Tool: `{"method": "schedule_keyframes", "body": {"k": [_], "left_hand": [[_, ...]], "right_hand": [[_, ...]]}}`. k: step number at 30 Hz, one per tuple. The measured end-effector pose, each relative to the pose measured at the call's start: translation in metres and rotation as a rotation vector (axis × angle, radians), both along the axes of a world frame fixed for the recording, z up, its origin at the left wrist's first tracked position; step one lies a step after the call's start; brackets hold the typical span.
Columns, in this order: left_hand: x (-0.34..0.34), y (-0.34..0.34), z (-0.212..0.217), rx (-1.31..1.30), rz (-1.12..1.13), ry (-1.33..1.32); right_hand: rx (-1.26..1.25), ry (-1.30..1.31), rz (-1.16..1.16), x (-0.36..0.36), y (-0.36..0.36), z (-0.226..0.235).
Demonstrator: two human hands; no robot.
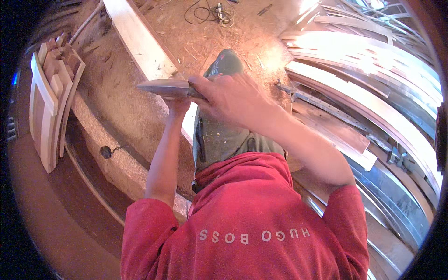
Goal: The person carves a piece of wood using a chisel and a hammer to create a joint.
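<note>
A grey metal tool with a long tapering, blade-like body (163, 87) points to the left, and its exact kind does not show. My right hand (235, 98) is closed around its dark handle end, with the thumb along the top. Just under the tool is my left hand (177, 105), its fingers mostly hidden by the metal. Beneath the tool and my left hand runs a long pale wooden board (140, 42), slanting from the upper left toward my left leg. Whether my left hand grips the board or the tool cannot be made out.
Curved wooden pieces (51, 102) stand bundled at the left. Long boards (364, 98) are stacked at the right beside a metal clamp bar (331, 112). A cable (219, 16) lies on the shaving-strewn floor ahead. My knee (226, 63) is close to the board.
</note>
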State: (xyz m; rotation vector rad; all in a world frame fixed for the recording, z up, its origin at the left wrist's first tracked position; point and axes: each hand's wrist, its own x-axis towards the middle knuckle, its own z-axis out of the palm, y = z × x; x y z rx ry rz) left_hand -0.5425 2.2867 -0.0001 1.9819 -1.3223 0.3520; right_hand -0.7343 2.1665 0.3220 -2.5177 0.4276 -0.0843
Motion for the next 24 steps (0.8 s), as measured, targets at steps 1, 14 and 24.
{"method": "schedule_keyframes", "body": {"k": [1, 14, 24], "left_hand": [[0.000, 0.003, -0.002, 0.093, 0.049, -0.307], [-0.002, -0.051, 0.131, -0.978, 0.356, 1.126], [-0.004, -0.013, 0.103, -0.274, -0.299, 0.608]], "right_hand": [[-0.070, 0.152, 0.017, -0.001, -0.004, 0.000], [0.190, -0.012, -0.188, -0.030, 0.000, -0.006], [0.294, -0.114, -0.232, -0.034, 0.000, -0.001]]}}
